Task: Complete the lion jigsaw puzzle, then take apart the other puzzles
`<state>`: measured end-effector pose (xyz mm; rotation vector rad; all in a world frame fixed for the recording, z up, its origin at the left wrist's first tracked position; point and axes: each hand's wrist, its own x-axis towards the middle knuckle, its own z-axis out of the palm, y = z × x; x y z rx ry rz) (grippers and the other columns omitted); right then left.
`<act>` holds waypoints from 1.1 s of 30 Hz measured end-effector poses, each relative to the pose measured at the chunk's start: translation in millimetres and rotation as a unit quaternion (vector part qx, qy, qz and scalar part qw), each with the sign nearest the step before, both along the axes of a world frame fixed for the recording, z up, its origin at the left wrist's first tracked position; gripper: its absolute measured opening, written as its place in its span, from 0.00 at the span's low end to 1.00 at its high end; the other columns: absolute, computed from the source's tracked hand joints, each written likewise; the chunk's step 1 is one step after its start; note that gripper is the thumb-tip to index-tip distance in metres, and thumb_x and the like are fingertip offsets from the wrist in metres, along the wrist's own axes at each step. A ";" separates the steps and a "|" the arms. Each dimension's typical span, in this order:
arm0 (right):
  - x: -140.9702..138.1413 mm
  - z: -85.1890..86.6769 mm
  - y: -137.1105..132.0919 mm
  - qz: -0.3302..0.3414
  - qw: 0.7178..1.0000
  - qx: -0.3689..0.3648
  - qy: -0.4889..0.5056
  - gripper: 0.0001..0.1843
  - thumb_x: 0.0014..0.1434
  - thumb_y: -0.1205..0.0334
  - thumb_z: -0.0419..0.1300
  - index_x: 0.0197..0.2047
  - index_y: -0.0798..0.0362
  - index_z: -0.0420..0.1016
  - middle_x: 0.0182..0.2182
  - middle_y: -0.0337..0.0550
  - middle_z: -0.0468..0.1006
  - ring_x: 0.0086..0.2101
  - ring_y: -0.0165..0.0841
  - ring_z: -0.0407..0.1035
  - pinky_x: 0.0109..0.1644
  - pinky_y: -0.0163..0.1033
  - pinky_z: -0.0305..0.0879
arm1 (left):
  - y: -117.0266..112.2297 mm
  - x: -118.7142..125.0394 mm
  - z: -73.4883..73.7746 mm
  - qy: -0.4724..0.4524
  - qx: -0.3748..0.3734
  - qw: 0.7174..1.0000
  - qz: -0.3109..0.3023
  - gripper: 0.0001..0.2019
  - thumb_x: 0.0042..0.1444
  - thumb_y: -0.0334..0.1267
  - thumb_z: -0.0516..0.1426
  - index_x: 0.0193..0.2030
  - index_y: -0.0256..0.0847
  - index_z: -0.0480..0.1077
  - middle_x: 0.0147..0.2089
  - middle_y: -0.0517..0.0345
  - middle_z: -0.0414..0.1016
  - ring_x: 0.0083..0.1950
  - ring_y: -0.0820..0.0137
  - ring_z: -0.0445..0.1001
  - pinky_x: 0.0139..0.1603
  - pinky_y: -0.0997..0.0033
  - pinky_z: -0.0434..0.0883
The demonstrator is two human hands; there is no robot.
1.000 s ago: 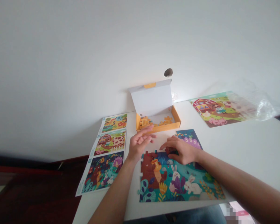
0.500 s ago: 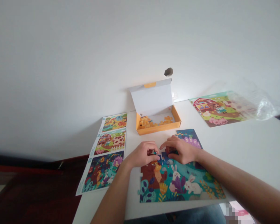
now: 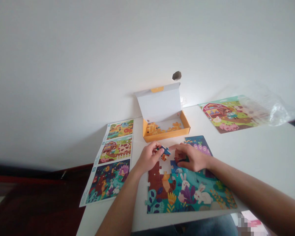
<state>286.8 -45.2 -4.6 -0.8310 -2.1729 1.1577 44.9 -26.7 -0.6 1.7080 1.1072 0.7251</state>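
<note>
Pinched between the thumb and fingers of my left hand (image 3: 149, 156) is a jigsaw piece (image 3: 165, 151), dark blue with an orange-brown figure. It is raised and tilted above the upper left of a partly joined jigsaw puzzle (image 3: 189, 193) with rabbits, a fox-like animal and plants. White table shows through a gap in the puzzle below the piece. My right hand (image 3: 190, 156) rests on the puzzle's upper middle, its fingers curled and thumb low. Something dark reddish-brown shows beneath those fingers, too shaded to make out.
An open yellow box (image 3: 167, 134) with loose orange-yellow jigsaw pieces stands behind the puzzle, near the wall. Left lies a reference sheet (image 3: 116, 152) with three pictures. At the back right, a farm-scene puzzle (image 3: 226, 116) lies partly under a clear plastic bag (image 3: 277, 113).
My left hand has lifted the jigsaw piece up from the puzzle's upper left, uncovering the gap there. My right hand stays almost in place.
</note>
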 end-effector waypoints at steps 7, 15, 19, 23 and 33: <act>1.3 -2.6 -0.6 0.009 1.000 -0.003 0.017 0.49 0.45 0.76 0.58 0.70 0.52 0.48 0.32 0.37 0.74 0.30 0.30 0.66 0.35 0.35 0.64 | 0.3 1.2 0.2 0.008 0.028 0.997 0.072 0.11 0.61 0.46 0.55 0.36 0.40 0.64 0.31 0.60 0.74 0.28 0.74 0.72 0.29 0.76 0.66; 1.4 -4.7 -0.3 0.020 0.999 -0.006 0.033 0.50 0.46 0.76 0.58 0.71 0.51 0.45 0.30 0.35 0.73 0.29 0.30 0.66 0.35 0.36 0.64 | -7.8 11.0 1.5 0.090 0.058 0.993 -0.044 0.11 0.62 0.45 0.54 0.37 0.39 0.70 0.31 0.61 0.73 0.32 0.73 0.70 0.34 0.75 0.65; 3.6 -5.4 0.3 0.007 1.000 0.022 -0.002 0.49 0.47 0.75 0.58 0.71 0.52 0.46 0.29 0.34 0.71 0.29 0.30 0.65 0.37 0.37 0.63 | -16.8 20.6 6.1 0.128 0.046 0.983 -0.119 0.12 0.57 0.47 0.60 0.34 0.40 0.71 0.28 0.64 0.71 0.29 0.74 0.66 0.30 0.75 0.61; 9.3 3.4 3.4 0.007 0.995 0.070 -0.064 0.47 0.49 0.71 0.61 0.70 0.52 0.49 0.29 0.35 0.73 0.31 0.32 0.66 0.44 0.43 0.62 | -18.9 22.0 6.9 0.134 0.058 0.981 -0.131 0.08 0.57 0.42 0.60 0.33 0.40 0.72 0.29 0.63 0.73 0.30 0.73 0.67 0.32 0.75 0.62; 22.1 27.2 5.5 0.049 0.959 0.116 -0.253 0.20 0.44 0.52 0.71 0.39 0.51 0.75 0.36 0.42 0.73 0.39 0.38 0.68 0.45 0.43 0.55 | -18.8 21.9 12.4 0.070 0.086 0.980 -0.164 0.08 0.58 0.41 0.59 0.36 0.39 0.74 0.32 0.59 0.75 0.33 0.72 0.70 0.37 0.74 0.65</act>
